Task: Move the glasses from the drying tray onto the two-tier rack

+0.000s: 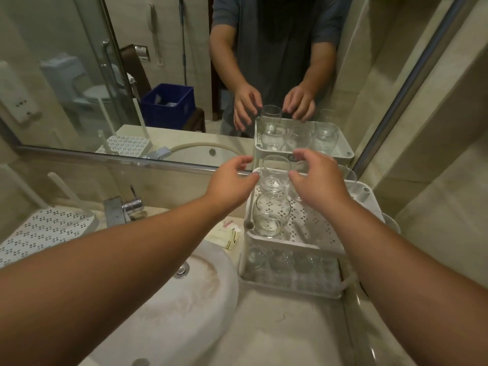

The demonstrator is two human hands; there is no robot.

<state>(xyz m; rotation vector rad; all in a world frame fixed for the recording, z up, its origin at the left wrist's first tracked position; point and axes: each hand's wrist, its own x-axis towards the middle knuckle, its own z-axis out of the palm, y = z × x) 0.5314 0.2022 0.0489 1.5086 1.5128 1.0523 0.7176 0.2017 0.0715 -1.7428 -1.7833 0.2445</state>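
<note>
Both the left hand (232, 178) and right hand (314, 178), fingers released, flank a clear glass tumbler (273, 171) on the white two-tier rack (311, 244), centre-right; perforated drying tray (39, 233) at left looks emptied, so nearly done.

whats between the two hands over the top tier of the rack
In the head view, one upright clear drinking glass stands between the left hand and right hand, at the back of the white perforated two-tier rack.

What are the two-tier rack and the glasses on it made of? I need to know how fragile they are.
Two-tier rack: apparently white matte plastic, moulded with perforated shelves. Glasses: clear glass by the look, see-through with bright glints, though clear plastic cannot be excluded.
</note>
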